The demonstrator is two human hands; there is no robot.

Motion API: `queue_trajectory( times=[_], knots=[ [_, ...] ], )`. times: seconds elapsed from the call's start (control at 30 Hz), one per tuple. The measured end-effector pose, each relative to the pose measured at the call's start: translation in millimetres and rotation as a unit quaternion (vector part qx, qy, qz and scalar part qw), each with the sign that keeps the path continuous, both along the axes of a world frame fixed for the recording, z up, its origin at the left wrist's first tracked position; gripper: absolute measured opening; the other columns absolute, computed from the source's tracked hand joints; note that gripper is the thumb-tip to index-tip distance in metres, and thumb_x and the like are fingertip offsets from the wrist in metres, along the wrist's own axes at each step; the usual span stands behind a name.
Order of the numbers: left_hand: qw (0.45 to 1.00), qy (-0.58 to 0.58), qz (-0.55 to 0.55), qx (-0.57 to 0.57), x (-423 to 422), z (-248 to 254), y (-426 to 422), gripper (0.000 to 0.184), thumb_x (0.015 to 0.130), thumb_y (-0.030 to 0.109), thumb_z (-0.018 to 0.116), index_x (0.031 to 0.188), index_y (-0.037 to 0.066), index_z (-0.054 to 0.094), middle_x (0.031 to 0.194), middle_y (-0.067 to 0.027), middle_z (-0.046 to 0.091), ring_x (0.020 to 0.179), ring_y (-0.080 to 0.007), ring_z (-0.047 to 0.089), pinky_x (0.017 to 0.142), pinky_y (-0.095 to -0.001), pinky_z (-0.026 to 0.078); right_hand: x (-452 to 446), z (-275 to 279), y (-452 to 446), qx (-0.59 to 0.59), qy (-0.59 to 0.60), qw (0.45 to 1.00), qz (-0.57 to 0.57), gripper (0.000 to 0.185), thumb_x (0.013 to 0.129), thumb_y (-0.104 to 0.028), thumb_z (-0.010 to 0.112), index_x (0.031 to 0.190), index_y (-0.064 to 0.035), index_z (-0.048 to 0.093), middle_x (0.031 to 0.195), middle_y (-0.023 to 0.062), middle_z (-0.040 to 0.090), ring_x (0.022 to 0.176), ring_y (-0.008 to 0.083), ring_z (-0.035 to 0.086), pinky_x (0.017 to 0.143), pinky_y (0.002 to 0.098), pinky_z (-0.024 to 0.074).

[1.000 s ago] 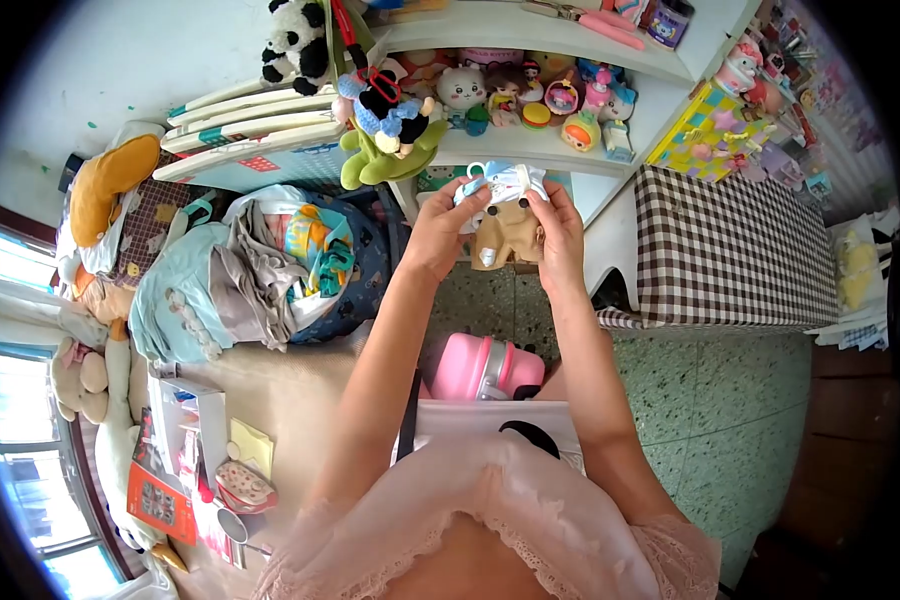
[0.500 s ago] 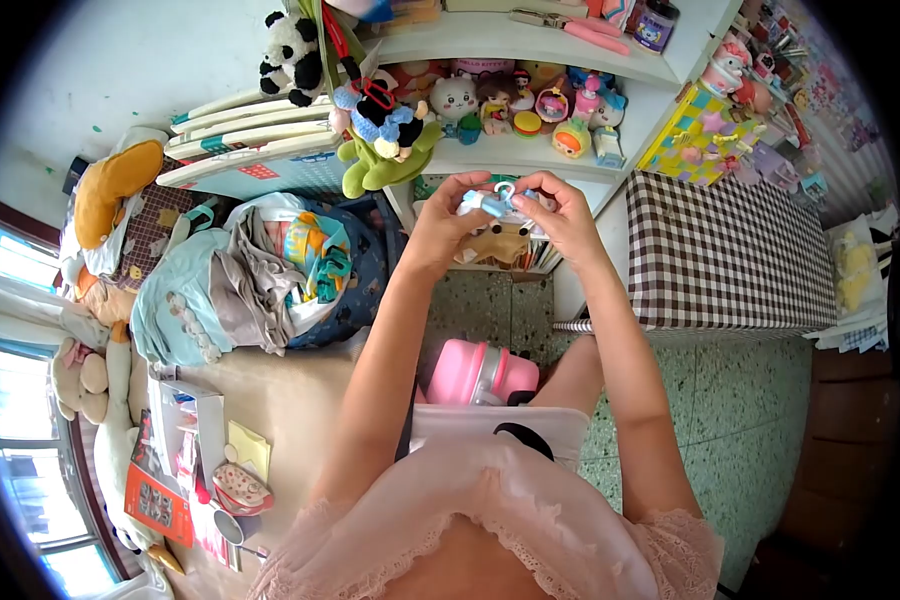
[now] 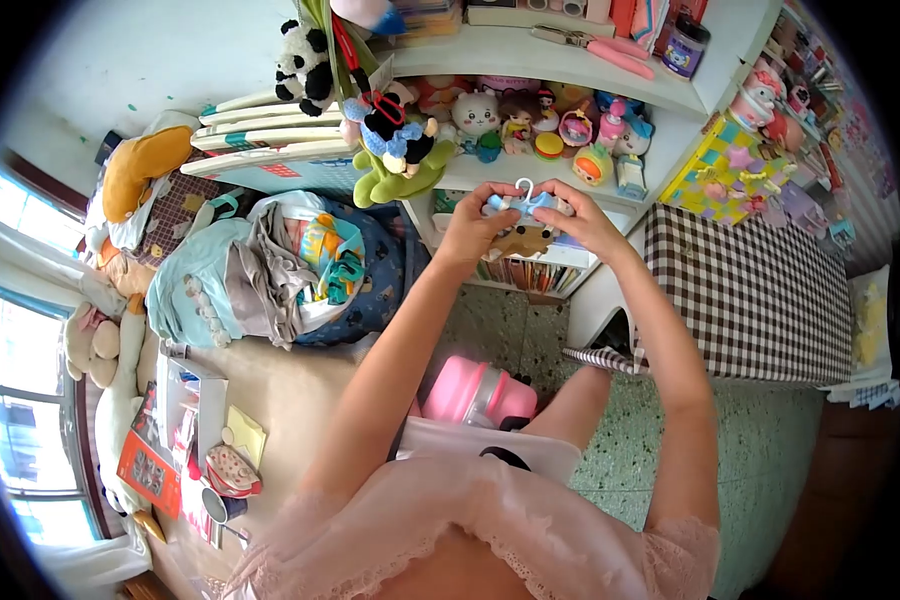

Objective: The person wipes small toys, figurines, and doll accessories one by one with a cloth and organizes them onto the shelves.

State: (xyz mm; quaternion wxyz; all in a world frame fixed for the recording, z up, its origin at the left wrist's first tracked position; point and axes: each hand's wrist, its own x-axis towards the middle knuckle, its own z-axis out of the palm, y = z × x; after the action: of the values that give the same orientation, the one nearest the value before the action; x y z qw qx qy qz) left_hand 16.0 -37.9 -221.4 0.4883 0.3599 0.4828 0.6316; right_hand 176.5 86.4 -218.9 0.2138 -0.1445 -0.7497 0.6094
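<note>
Between my two hands is a small white hanger (image 3: 525, 187) with a tiny light-blue and white garment (image 3: 523, 204) on it, held up in front of the shelf. My left hand (image 3: 475, 226) pinches the garment's left end, thumb in front and fingers behind. On the opposite end, my right hand (image 3: 588, 226) grips in the same way. The hanger's hook stands up above the fingertips. Fingers cover both ends of the garment. Just below it, a brown plush-like thing (image 3: 523, 241) shows, partly hidden by the hands.
Behind my hands stands a white shelf (image 3: 470, 60) with several toys and pink-handled pliers (image 3: 620, 55). A panda plush (image 3: 305, 65) hangs at upper left. Left are a clothes-filled basket (image 3: 370, 290) and a bed or table surface (image 3: 290, 385); right, a checkered cloth (image 3: 750, 310). A pink container (image 3: 470, 390) sits below.
My hands have drawn slightly apart and the garment now lies straighter between them, with the hook pointing up. The whole view has shifted, so the surroundings appear a little lower and mostly further right.
</note>
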Motion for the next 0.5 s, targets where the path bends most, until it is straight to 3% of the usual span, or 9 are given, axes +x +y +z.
queue_trajectory(
  times=[0.13,0.2,0.27,0.33,0.4,0.43,0.5],
  knots=[
    [0.999,-0.008,0.025,-0.032,12.8,-1.0,21.6,0.025,0.087,0.006,0.064,0.111,0.006,0.057,0.094,-0.0007,0.058,0.081,-0.0075,0.056,0.070,-0.0246,0.048,8.0,-21.9,28.2,0.024,-0.013,1.000,-0.008,0.023,0.087,-0.012,0.066,0.108,-0.0069,0.058,0.097,-0.0038,0.060,0.081,0.0031,0.055,0.067,0.0202,0.0454],
    [0.994,0.070,0.030,-0.078,12.7,-5.2,30.0,0.026,0.087,0.010,0.066,0.112,0.007,0.058,0.090,0.0006,0.056,0.078,-0.0065,0.053,0.068,-0.0244,0.045,12.3,-34.0,32.9,0.054,0.025,0.997,-0.045,0.023,0.086,-0.010,0.066,0.108,-0.0071,0.058,0.098,-0.0033,0.061,0.083,0.0032,0.056,0.067,0.0200,0.0461],
    [0.978,0.205,0.023,-0.040,7.4,-15.2,40.2,0.026,0.087,0.011,0.066,0.113,0.009,0.060,0.087,0.0017,0.056,0.077,-0.0066,0.053,0.068,-0.0234,0.044,13.5,-37.7,36.8,0.040,0.044,0.996,-0.064,0.022,0.087,-0.008,0.065,0.108,-0.0075,0.059,0.098,-0.0027,0.061,0.083,0.0033,0.057,0.067,0.0201,0.0465],
    [0.980,0.195,0.012,-0.040,4.0,-17.4,45.9,0.027,0.088,0.009,0.065,0.114,0.009,0.062,0.086,0.0024,0.058,0.077,-0.0058,0.054,0.069,-0.0215,0.045,15.4,-32.5,41.9,0.057,0.080,0.992,-0.077,0.022,0.086,-0.007,0.065,0.108,-0.0062,0.059,0.100,-0.0026,0.061,0.083,0.0038,0.058,0.068,0.0199,0.0466],
    [0.996,0.084,0.017,-0.015,4.5,-16.2,47.8,0.028,0.088,0.006,0.063,0.116,0.008,0.061,0.086,0.0026,0.060,0.079,-0.0052,0.056,0.072,-0.0204,0.046,18.7,-30.0,41.7,0.020,0.084,0.994,-0.065,0.027,0.087,-0.011,0.066,0.112,-0.0059,0.057,0.101,-0.0010,0.061,0.087,0.0049,0.059,0.070,0.0203,0.0470],
    [0.998,0.035,0.014,-0.040,7.0,-8.0,45.7,0.029,0.088,0.004,0.062,0.117,0.007,0.060,0.089,0.0029,0.061,0.083,-0.0046,0.057,0.074,-0.0205,0.047,19.3,-29.3,39.1,-0.034,0.091,0.994,-0.054,0.031,0.087,-0.013,0.066,0.115,-0.0061,0.055,0.103,0.0001,0.061,0.090,0.0060,0.060,0.071,0.0209,0.0473],
    [0.998,0.045,0.011,-0.034,9.6,-12.4,46.2,0.028,0.088,0.003,0.062,0.116,0.006,0.060,0.090,0.0027,0.061,0.083,-0.0047,0.057,0.075,-0.0206,0.047,19.5,-33.1,41.2,-0.097,0.074,0.992,-0.034,0.044,0.087,-0.022,0.068,0.125,-0.0082,0.050,0.107,0.0028,0.060,0.098,0.0099,0.062,0.076,0.0224,0.0480]
  ],
)
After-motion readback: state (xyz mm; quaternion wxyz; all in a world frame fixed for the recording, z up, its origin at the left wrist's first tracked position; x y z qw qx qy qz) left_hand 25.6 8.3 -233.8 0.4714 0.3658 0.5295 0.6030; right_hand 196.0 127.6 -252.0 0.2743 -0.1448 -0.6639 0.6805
